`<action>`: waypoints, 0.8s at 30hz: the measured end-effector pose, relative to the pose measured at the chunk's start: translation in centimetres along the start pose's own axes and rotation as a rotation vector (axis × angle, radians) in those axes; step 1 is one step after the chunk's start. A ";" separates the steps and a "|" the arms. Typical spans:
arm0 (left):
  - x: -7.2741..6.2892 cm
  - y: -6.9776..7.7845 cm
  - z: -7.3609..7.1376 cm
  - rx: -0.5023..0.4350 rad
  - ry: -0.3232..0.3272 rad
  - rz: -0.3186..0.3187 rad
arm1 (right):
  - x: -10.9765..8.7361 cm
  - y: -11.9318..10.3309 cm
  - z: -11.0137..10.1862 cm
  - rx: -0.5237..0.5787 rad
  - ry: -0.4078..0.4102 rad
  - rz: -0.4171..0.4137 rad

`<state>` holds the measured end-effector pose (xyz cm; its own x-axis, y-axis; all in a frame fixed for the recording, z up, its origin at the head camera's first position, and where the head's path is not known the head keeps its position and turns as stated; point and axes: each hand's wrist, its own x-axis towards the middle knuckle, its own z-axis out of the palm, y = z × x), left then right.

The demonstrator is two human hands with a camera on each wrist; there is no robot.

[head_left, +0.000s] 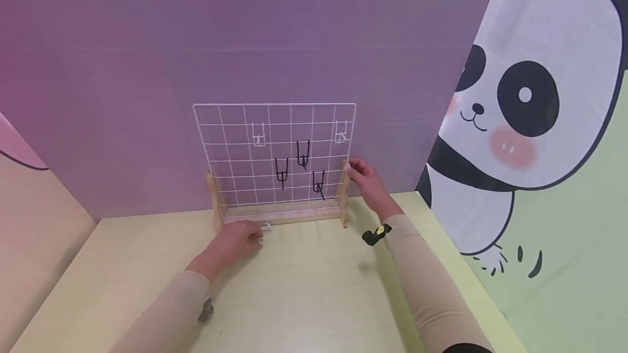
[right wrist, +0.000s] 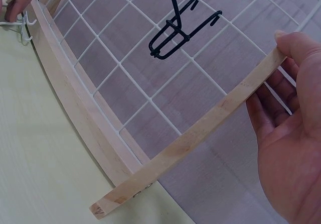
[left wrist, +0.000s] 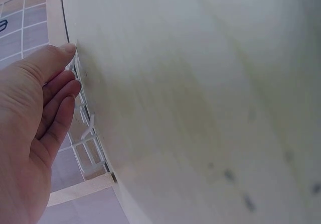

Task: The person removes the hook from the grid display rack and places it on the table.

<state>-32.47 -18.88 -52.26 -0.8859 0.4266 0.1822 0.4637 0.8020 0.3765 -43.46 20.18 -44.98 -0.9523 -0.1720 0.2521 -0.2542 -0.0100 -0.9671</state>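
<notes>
A white wire grid panel (head_left: 240, 168) stands tilted in a wooden stand. Three black hooks (head_left: 282, 172) hang on its lower half, and two white hooks (head_left: 258, 138) sit higher up. At the stand's front left, my left hand (head_left: 237, 237) pinches a white wire hook, mostly hidden behind the fingers. Another white hook (left wrist: 89, 151) lies on the table beside that hand, close to the stand's base (right wrist: 85, 108). On the far side, my right hand (head_left: 368, 181) holds the top of the stand's right wooden upright (right wrist: 188, 138), thumb against the grid's edge.
The stand rests on a pale wooden table (head_left: 304, 287), near its back edge. Behind it rises a purple wall (head_left: 275, 31). To the right is a pale green wall (head_left: 579, 244) with a panda picture (head_left: 549, 80).
</notes>
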 end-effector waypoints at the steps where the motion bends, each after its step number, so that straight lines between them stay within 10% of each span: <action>1: 0.0 0.0 -0.1 -0.002 -0.001 0.000 | 0.1 -0.1 0.0 0.002 0.001 -0.001; 24: 0.9 1.7 -2.5 -0.113 0.134 -0.048 | 0.3 0.3 -0.2 -0.008 -0.008 -0.004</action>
<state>-32.50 -18.25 -49.17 -0.9044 0.3234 0.2784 0.4231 0.7646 0.4863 -43.84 20.30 -45.21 -0.9499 -0.1795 0.2560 -0.2598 -0.0025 -0.9657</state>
